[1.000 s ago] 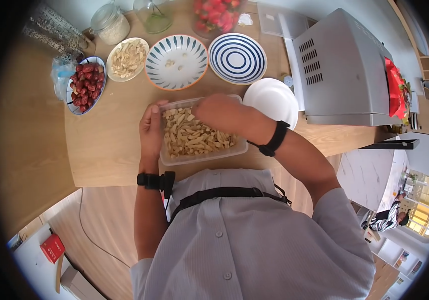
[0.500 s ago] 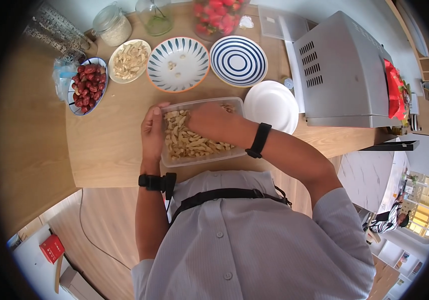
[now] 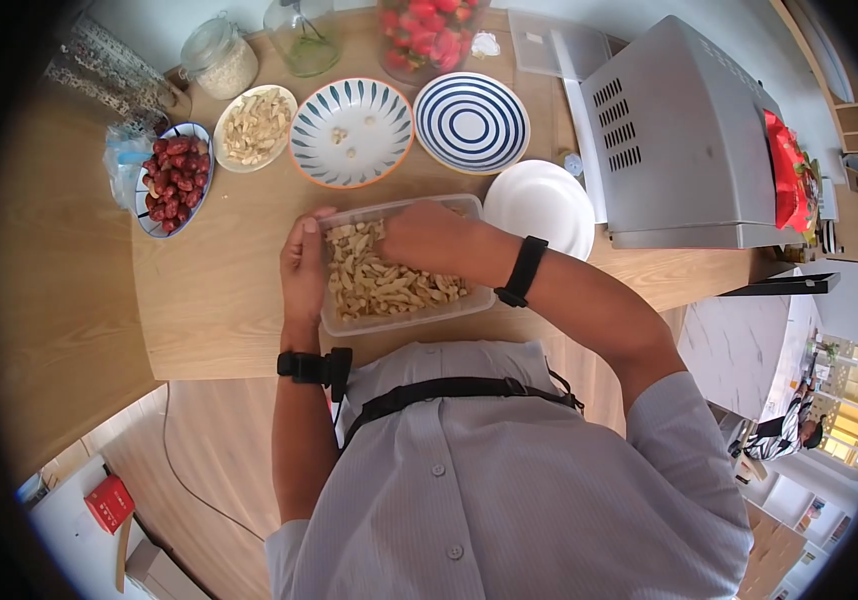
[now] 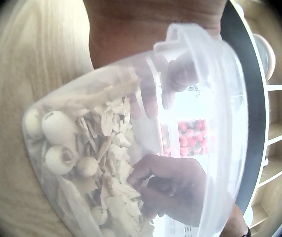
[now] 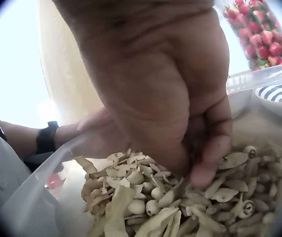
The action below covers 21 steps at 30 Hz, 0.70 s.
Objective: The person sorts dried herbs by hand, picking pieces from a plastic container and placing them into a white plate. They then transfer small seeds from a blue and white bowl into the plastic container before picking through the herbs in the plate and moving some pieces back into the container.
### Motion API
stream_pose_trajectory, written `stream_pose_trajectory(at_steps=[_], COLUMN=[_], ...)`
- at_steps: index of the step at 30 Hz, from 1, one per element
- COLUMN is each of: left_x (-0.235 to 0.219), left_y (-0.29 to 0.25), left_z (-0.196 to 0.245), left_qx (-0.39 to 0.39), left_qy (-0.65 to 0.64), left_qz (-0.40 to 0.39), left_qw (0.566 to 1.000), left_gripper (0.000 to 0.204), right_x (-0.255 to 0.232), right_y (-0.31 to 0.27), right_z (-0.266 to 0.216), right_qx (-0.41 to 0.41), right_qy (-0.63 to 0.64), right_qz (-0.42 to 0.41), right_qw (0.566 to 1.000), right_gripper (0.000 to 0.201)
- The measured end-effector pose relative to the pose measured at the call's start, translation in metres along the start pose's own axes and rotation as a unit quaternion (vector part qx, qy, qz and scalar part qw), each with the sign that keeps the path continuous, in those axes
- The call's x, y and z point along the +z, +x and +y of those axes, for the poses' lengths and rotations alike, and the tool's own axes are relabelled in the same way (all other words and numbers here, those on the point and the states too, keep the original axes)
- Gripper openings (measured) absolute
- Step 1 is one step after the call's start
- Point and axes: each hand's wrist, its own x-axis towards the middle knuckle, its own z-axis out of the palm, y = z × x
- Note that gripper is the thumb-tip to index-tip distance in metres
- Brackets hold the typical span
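Looks like the job here is picking through a tub of dried bits. The clear plastic tub [image 3: 409,320] sits on the near side of the desk [image 3: 209,300], full of pale slices [image 3: 389,285] with small round pieces [image 5: 137,206] mixed in. Left hand [image 3: 301,270] has its fingers bent round the tub's left end. Right hand [image 3: 429,235] is down inside, fingers curled, tips in among the slices; can't tell if it's got anything pinched.

My guess is it's sorting, since the orange-rimmed plate [image 3: 354,168] on the far side has just a few bits on it. If so, next move needs a proper pinch on one piece, then a lift clear of the far rim without dragging slices out, left hand keeping the tub steady.

Hard to make out: the head view hides the right fingertips, the right wrist view loses some of them in shadow, and the left wrist view is hazy through the plastic. The jar of red fruit [image 3: 424,38] is cut off at the top too, and no view shows what's under the top layer.
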Motion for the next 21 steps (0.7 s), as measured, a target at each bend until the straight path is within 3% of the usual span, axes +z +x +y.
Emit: stream_pose_trajectory(at_steps=[4,10,13,16,19,21], left_x=[-0.001,0.002,0.001,0.002,0.002,0.004], left_y=[0.001,-0.002,-0.002,-0.002,-0.002,-0.002], left_z=[-0.002,0.004,0.003,0.004,0.004,0.004], left_qx=[0.005,-0.003,0.001,0.003,0.002,0.006], left_qy=[0.004,-0.009,-0.007,-0.006,-0.008,0.004], left_qz=[0.004,-0.002,-0.002,0.000,-0.001,-0.002], left_qw=[1.000,1.000,1.000,1.000,1.000,1.000], left_gripper=[0.039,0.038,0.038,0.038,0.039,0.039], right_x=[-0.002,-0.014,-0.036,-0.048,-0.070,-0.064], right_y=[0.000,-0.012,-0.018,-0.018,-0.011,0.001], right_z=[0.002,0.004,0.009,0.020,0.028,0.042], right_qx=[0.001,0.016,0.045,0.030,0.154,0.160], right_qy=[0.002,0.090,0.180,0.380,0.490,0.465], right_qz=[-0.004,0.064,0.028,0.102,0.134,0.184], right_qw=[1.000,0.994,0.982,0.919,0.847,0.851], right_gripper=[0.016,0.021,0.016,0.010,0.008,0.007])
